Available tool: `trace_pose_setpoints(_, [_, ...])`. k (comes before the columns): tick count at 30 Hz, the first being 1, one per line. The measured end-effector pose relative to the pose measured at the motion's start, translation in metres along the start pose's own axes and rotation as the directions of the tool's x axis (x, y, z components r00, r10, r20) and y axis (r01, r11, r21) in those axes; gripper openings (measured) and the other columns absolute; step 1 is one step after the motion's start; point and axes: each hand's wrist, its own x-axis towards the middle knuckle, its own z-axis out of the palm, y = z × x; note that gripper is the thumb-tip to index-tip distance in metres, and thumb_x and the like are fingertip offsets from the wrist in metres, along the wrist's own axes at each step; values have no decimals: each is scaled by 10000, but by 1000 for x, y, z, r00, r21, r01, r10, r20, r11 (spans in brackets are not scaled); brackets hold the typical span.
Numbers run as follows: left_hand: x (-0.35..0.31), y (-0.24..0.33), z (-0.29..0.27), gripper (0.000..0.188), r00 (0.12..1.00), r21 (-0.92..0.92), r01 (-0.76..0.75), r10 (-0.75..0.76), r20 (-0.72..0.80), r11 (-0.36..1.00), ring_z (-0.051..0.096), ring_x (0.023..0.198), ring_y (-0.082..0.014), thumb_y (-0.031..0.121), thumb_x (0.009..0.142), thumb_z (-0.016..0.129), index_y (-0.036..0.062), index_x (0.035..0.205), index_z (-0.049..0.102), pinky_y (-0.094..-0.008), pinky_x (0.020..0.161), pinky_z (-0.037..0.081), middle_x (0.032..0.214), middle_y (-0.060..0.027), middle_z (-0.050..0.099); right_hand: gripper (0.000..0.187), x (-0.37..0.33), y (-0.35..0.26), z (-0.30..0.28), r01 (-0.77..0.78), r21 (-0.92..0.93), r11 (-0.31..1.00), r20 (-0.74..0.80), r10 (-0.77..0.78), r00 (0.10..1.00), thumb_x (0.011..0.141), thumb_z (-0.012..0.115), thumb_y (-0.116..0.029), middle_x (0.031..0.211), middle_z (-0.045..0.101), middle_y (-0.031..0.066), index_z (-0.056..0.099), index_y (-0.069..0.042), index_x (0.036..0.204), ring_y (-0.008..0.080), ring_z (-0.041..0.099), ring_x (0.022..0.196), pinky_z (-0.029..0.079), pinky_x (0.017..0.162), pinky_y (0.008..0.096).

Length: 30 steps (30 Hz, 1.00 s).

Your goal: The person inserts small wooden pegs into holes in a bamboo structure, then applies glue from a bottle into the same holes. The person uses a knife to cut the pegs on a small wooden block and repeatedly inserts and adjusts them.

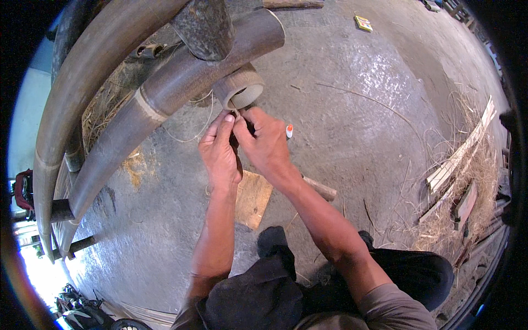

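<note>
My left hand (219,151) and my right hand (267,142) meet just below the open end of a short bamboo tube (226,88). Both are closed, thumbs and fingers pinching a thin light-brown strip (236,111) at the tube's lower rim. How far the strip runs behind my fingers is hidden. The short tube sits under a long, thick bamboo pole (190,80) that slants from upper right to lower left. A dark upright bamboo post (204,30) meets this pole from above.
Right of my hands stands a small white bottle with an orange cap (289,131). Below them lie a wooden board (257,201) and a round stick (322,188). Split strips (465,146) and fibre shavings (440,231) lie far right. Another curved bamboo pole (82,71) rises left.
</note>
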Motion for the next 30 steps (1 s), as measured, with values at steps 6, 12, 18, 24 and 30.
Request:
trace_pose_setpoints(6, [2,-1,0,283,1000,-44,4,-3,20,999,670,1014,-183,61,975,643,-69,1226,662,-311,922,532,1109,-117,713,195,5,3,5,92,-57,994,-33,-94,995,913,657,-148,722,613,214,564,-7,815,396,623,626,476,557,468])
trace_pose_setpoints(12, [1,-1,2,327,998,-109,57,-53,46,992,642,1099,-184,60,978,583,-63,1276,633,-313,976,503,1197,-109,685,158,4,10,7,191,-76,979,-32,-194,980,915,655,-112,723,609,214,563,-2,848,384,626,638,481,570,456])
trace_pose_setpoints(18, [-1,-1,-2,429,979,-157,165,-143,142,974,594,1201,-212,154,1008,501,-44,1387,538,-352,1045,459,1303,-109,627,128,2,10,13,173,-30,984,-106,-175,979,917,651,-68,721,612,207,574,10,851,340,627,617,476,568,406])
trace_pose_setpoints(24, [-4,-4,1,475,974,-186,157,-121,192,970,547,1272,-215,200,1021,462,-27,1438,486,-361,1081,422,1385,-100,574,137,6,12,11,138,-21,990,-94,-139,986,918,644,-66,715,609,202,560,9,839,330,621,608,469,559,410])
trace_pose_setpoints(30, [-10,0,2,501,976,-137,148,-122,182,979,527,1296,-215,218,1029,439,-13,1474,450,-365,1100,403,1413,-100,552,146,-1,10,15,168,38,985,-141,-161,977,916,642,-62,704,598,203,547,7,830,337,614,597,467,550,414])
